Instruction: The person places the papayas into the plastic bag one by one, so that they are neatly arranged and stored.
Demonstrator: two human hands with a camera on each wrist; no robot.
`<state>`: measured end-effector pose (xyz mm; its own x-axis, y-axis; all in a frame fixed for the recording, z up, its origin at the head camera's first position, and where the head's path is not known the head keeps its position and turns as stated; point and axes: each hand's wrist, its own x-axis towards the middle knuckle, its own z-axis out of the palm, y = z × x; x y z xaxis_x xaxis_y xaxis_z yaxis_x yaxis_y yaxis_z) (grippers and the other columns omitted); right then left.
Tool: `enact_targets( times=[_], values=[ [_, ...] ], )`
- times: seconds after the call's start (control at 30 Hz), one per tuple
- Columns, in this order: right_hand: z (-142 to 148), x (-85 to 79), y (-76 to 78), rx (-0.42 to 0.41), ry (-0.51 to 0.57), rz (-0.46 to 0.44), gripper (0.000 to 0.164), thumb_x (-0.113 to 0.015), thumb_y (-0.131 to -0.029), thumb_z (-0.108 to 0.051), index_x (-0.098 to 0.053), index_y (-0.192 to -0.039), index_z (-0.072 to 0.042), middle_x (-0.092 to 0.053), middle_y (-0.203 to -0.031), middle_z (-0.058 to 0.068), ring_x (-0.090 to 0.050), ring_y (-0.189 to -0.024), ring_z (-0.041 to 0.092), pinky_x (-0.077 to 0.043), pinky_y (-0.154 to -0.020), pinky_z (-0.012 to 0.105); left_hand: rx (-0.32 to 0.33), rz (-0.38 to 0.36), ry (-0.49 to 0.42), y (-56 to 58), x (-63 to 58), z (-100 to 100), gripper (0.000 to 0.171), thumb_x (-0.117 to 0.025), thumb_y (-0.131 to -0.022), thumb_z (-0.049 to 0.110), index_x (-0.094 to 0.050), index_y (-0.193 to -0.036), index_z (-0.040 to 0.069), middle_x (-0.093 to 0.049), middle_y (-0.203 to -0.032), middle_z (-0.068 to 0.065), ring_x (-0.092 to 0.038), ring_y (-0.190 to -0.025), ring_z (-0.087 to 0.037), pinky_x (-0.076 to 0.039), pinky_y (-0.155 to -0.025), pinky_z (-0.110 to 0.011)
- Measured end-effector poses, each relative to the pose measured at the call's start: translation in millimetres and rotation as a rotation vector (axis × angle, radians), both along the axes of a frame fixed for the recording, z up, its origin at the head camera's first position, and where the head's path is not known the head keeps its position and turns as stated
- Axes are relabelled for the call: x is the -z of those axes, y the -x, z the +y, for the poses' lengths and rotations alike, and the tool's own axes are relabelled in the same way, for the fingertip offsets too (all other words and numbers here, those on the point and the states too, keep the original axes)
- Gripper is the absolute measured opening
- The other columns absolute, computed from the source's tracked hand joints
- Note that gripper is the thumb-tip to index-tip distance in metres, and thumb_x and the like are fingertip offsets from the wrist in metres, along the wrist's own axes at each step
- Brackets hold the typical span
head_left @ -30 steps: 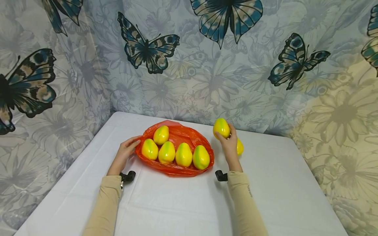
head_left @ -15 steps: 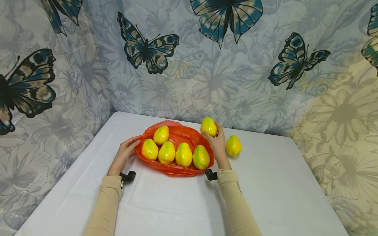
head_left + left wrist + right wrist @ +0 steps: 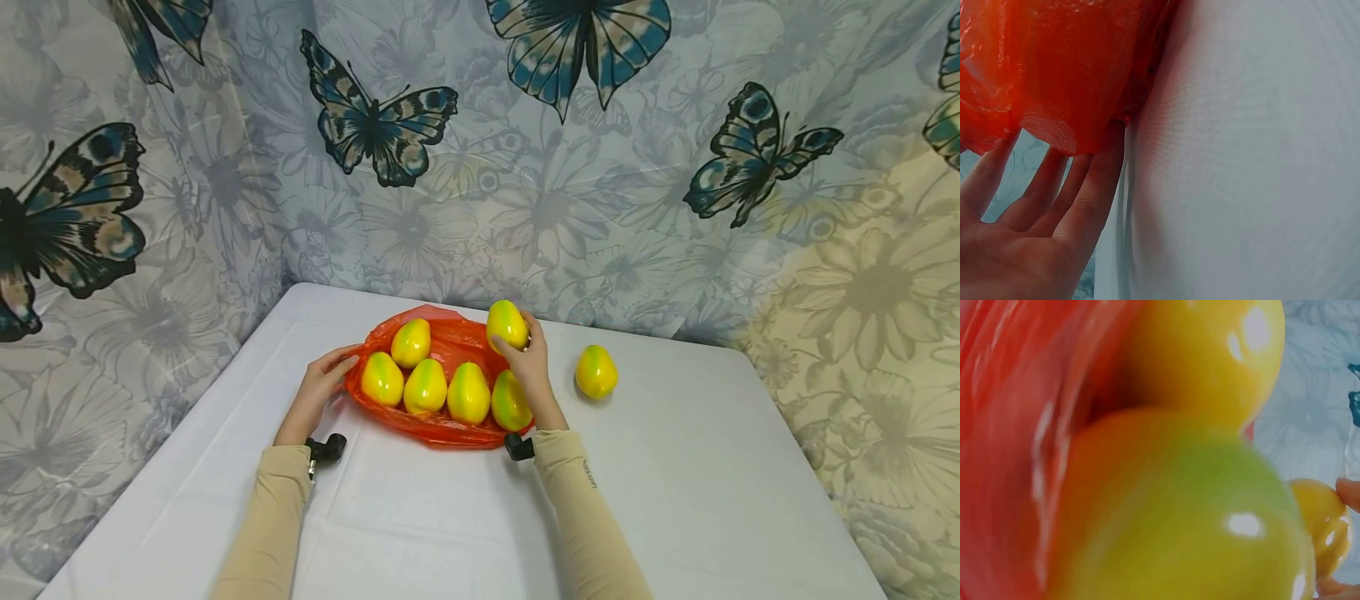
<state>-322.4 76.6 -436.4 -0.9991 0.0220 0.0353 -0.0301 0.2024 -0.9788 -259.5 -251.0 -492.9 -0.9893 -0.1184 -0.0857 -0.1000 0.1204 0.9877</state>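
A red plastic bag (image 3: 450,333), spread wide at the top, lies on the white table with several shiny yellow-green pear-shaped fruits (image 3: 468,393) in it. At its left side, the fingers of my left hand (image 3: 321,387) touch the outside of the bag; the left wrist view shows these fingers (image 3: 1079,194) stretched and spread against the red plastic (image 3: 1079,69). My right hand (image 3: 531,364) holds one yellow pear-shaped fruit (image 3: 507,323) over the bag's back right part, thumb on the near side. In the right wrist view the held fruit (image 3: 1325,528) is at the right edge, partly behind a bagged fruit (image 3: 1191,519).
Another pear-shaped fruit (image 3: 597,372) lies alone on the white tablecloth (image 3: 697,467), right of the bag. A wall cloth (image 3: 555,200) printed with flowers and butterflies hangs behind the table. Black wrist cameras (image 3: 327,448) sit on both wrists.
My right hand has carried the held fruit leftward, from beside the loose fruit to over the bag. The loose fruit has come fully into sight. My left hand has stayed put.
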Motion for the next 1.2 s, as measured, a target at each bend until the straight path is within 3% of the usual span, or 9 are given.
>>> enact_targets(
  times=[0.27, 0.5, 1.2],
  values=[
    [-17, -0.1, -1.2, -0.02, 0.008, 0.009, 0.072, -0.069, -0.09, -0.019, -0.031, -0.151, -0.016, -0.037, -0.148, 0.014, -0.046, -0.127, 0.032, -0.04, -0.111, 0.046, -0.008, -0.006, -0.014, 0.2, 0.7, -1, 0.053, -0.056, -0.098, 0.042, -0.051, -0.142, 0.014, -0.048, -0.147, -0.011, -0.053, -0.108, 0.0, -0.048, -0.085, -0.014],
    [-29, 2.8, -2.7, -0.037, 0.004, -0.008, 0.072, -0.069, -0.09, -0.025, -0.031, -0.151, -0.022, -0.038, -0.149, 0.009, -0.045, -0.129, 0.03, -0.038, -0.113, 0.046, -0.012, -0.001, -0.01, 0.3, 1.3, -2, 0.053, -0.056, -0.098, 0.042, -0.051, -0.142, 0.014, -0.049, -0.146, -0.011, -0.053, -0.108, 0.0, -0.048, -0.084, -0.015],
    [-54, 8.6, -1.3, -0.064, -0.023, -0.063, 0.072, -0.071, -0.089, -0.022, -0.034, -0.151, -0.017, -0.042, -0.148, 0.013, -0.048, -0.126, 0.033, -0.04, -0.109, 0.05, -0.004, 0.029, -0.026, 0.6, 0.6, 0, 0.051, -0.056, -0.098, 0.039, -0.051, -0.142, 0.013, -0.049, -0.146, -0.012, -0.055, -0.108, 0.001, -0.05, -0.083, -0.017]
  ],
)
